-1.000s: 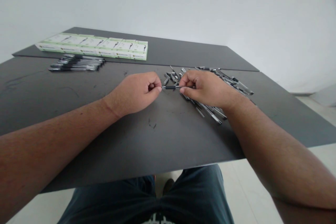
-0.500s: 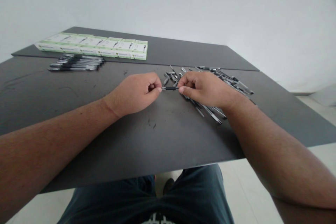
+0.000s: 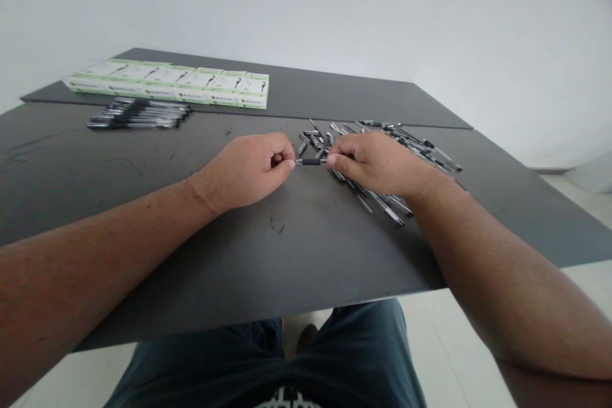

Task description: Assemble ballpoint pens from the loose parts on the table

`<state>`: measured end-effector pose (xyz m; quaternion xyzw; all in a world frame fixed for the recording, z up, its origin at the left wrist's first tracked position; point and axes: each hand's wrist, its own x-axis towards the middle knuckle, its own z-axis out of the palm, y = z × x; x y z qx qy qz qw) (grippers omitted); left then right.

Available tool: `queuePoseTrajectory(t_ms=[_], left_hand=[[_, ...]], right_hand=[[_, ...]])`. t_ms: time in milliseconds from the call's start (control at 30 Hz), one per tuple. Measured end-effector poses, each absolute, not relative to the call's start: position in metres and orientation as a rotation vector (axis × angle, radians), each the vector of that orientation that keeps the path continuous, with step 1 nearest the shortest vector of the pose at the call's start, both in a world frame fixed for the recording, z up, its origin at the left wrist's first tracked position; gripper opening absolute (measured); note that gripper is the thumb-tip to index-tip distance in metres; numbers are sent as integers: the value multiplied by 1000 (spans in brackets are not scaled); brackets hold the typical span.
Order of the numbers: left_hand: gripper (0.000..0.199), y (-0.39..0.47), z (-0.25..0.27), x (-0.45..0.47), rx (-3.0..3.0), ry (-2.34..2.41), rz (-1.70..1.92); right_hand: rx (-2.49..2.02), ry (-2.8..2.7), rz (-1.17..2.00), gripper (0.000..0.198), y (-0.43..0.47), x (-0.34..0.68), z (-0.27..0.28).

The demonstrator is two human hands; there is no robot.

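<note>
A slim pen (image 3: 312, 162) with a black grip is stretched level between my two hands, just above the grey table. My left hand (image 3: 255, 164) pinches its left end between thumb and fingertips. The other end sits in the pinch of my right hand (image 3: 367, 159), and both tips of the pen are covered by fingers. Loose pens and pen parts (image 3: 382, 203) lie spread beneath and around my right hand, which hides some of them. Several short caps (image 3: 313, 140) rest just behind the held pen.
A row of white and green boxes (image 3: 191, 86) with pen pictures stands at the back left. In front of it lies a neat bundle of pens (image 3: 141, 116). The dark table (image 3: 229, 274) has a seam across it, and its front edge is above my knees.
My right hand has shifted very slightly to the right along the pen. Otherwise the hands and the things on the table look the same.
</note>
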<state>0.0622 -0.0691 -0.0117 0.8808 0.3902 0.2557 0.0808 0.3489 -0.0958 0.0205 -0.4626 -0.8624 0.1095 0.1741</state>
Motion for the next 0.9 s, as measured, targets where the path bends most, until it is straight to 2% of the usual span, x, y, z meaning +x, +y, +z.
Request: queuePoseTrajectory(t_ms=[200, 300, 500, 600, 767, 900], left_hand=[[24, -68, -13, 62, 2641, 1149, 771], [26, -68, -13, 63, 2645, 1134, 792], [27, -69, -12, 63, 2633, 1142, 773], [27, -70, -11, 63, 2630, 1148, 766], [24, -70, -12, 63, 2637, 1144, 781], [25, -70, -12, 63, 2647, 1138, 767]], right_hand=[[-1366, -2420, 376, 20, -96, 348, 20], [-1332, -2456, 310, 30, -96, 348, 21], [-1351, -2418, 378, 18, -95, 348, 20], [-1322, -2460, 326, 30, -95, 348, 20], [-1389, -2386, 416, 21, -95, 348, 20], [-1338, -2462, 309, 37, -95, 348, 20]])
